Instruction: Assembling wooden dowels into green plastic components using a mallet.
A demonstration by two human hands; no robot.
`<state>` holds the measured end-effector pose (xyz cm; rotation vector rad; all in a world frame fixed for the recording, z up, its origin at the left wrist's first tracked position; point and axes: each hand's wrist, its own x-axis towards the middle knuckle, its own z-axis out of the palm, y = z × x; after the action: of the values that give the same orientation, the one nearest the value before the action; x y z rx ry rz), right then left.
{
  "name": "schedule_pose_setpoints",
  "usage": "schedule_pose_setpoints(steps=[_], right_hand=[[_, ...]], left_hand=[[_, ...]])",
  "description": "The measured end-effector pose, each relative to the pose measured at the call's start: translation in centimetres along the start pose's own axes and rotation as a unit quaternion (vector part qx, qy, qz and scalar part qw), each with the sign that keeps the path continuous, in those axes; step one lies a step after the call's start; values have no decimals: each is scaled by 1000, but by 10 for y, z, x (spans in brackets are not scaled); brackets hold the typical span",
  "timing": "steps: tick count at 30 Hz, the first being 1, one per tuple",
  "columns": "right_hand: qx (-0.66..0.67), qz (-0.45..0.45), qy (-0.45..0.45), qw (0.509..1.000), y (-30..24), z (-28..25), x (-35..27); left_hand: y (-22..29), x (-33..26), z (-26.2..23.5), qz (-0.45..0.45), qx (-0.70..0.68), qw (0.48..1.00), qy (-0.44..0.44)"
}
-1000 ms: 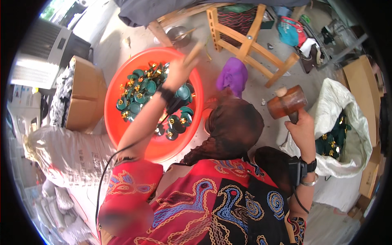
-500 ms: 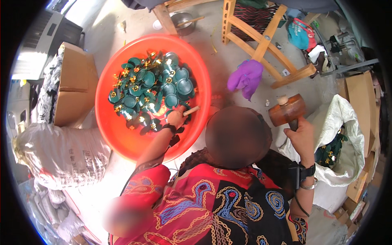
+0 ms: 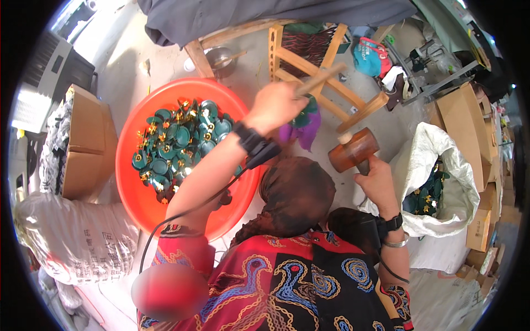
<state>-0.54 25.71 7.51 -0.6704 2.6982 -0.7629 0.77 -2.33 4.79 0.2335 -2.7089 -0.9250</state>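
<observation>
My left hand (image 3: 276,106) has its fingers closed on a pale wooden stick (image 3: 326,79). Just below those fingers shows a dark green round piece (image 3: 305,112); whether they grip it too is unclear. Behind it is a bunched purple cloth (image 3: 301,135). My right hand (image 3: 380,179) grips the short handle of a mallet with a brown head (image 3: 358,150), held to the right of the head-covering. A large orange-red tub (image 3: 130,187) on the left contains many green disc-shaped pieces (image 3: 179,135) with small gold fittings. My left forearm passes over its right side.
At right, an open white woven sack (image 3: 466,187) contains more green pieces, beside cardboard boxes (image 3: 464,132). A wooden folding frame (image 3: 309,63) and metal bowl (image 3: 223,62) stand ahead. To the left are a cardboard box (image 3: 91,154) and a full, shiny sack (image 3: 83,237).
My left hand has risen out of the tub, moving forward and right with the stick, and a green piece now shows beside it. My right hand keeps hold of the mallet. The view has shifted.
</observation>
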Motion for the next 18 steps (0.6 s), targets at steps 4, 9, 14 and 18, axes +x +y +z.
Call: schedule_pose_setpoints(steps=[4, 9, 14, 18], right_hand=[[3, -2, 12, 1000, 9, 4, -7], [12, 3, 28, 1000, 16, -9, -14], [-6, 10, 22, 1000, 22, -11, -9], [4, -12, 8, 1000, 20, -11, -9]], left_hand=[[26, 23, 9, 5, 107, 988, -110], [38, 27, -12, -5, 47, 997, -54], [8, 26, 19, 16, -327, 944, 38], [1, 18, 51, -3, -369, 929, 11]])
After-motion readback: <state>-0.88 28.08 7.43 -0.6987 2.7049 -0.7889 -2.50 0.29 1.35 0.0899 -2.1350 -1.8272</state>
